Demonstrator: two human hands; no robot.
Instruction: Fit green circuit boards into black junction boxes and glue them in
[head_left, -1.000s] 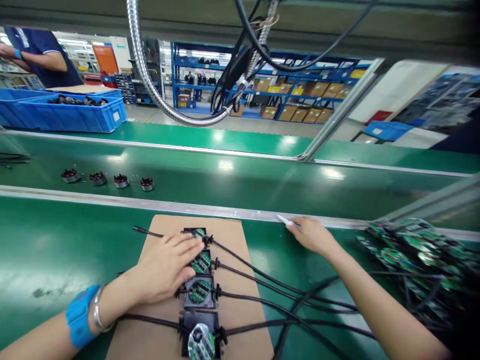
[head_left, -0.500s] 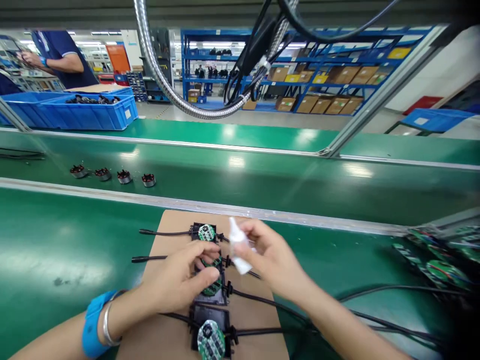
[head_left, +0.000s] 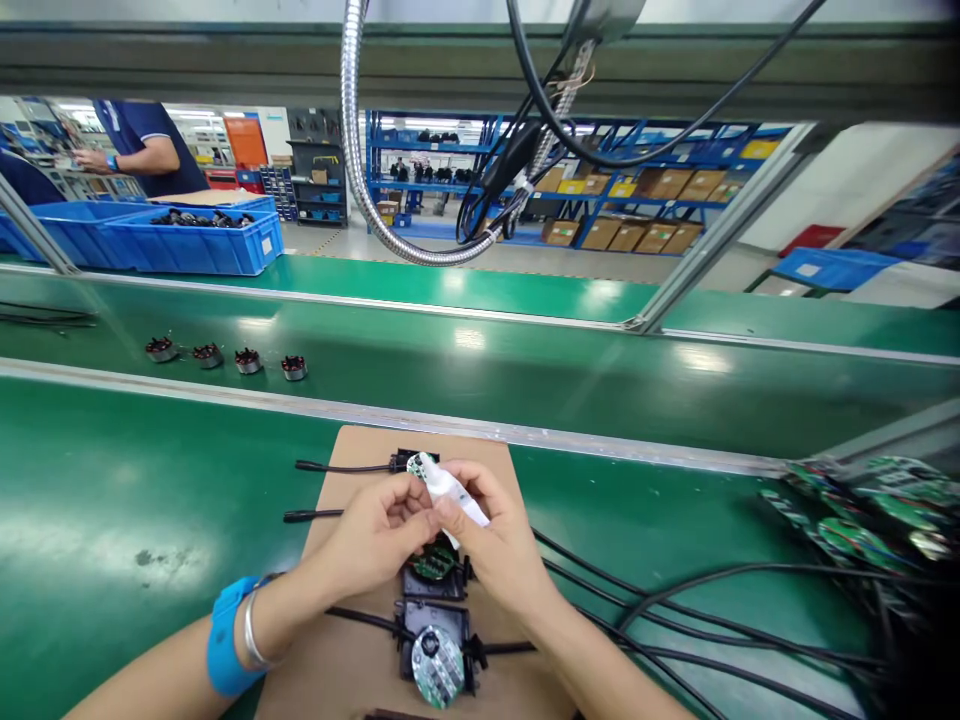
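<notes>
Right fingers (head_left: pixel 486 482) hold one white tube (head_left: pixel 448 487); what left fingers (head_left: pixel 397 490) grip, I can't tell; four motor parts (head_left: pixel 248 363) beyond

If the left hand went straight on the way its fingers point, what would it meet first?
Likely the white tube held in the right hand; the left hand looks so close to it that they may already touch, depth being unclear.

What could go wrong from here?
Leak: the right hand holds a white tube above the circuit boards; any drip might land on them.
Snag: the right forearm passes over a black cable; catching it could shift the case it runs from.
</notes>
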